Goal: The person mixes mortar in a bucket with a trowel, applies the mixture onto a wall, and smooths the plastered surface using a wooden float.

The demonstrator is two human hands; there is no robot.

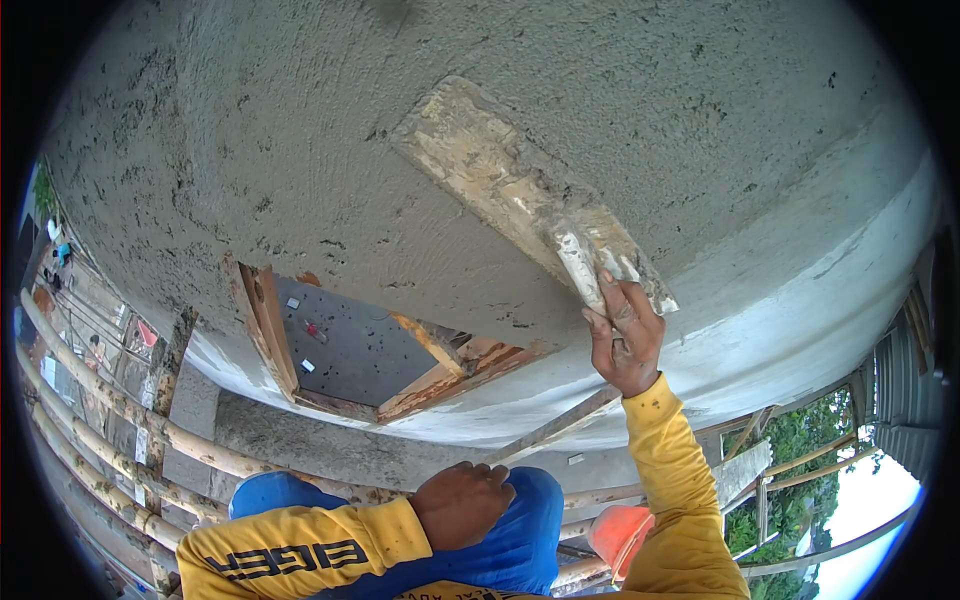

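My right hand point(632, 335) grips the white handle of a long, cement-crusted plastering float point(500, 180). The float lies slantwise against the wet grey plaster of a wall point(300, 140). Down by my blue-clad knee point(530, 530), my left hand point(465, 505) is closed with its knuckles up; its palm side is hidden. A narrow straight strip point(555, 425) runs from beside that fist up toward my right wrist; whether the fist holds it I cannot tell.
A wood-framed opening point(350, 340) sits in the wall at left centre. Bamboo rails point(130, 405) of a scaffold cross at left and below me. An orange bucket point(620, 538) stands near my right arm. Corrugated sheeting point(905, 390) and trees point(805, 455) show at the right.
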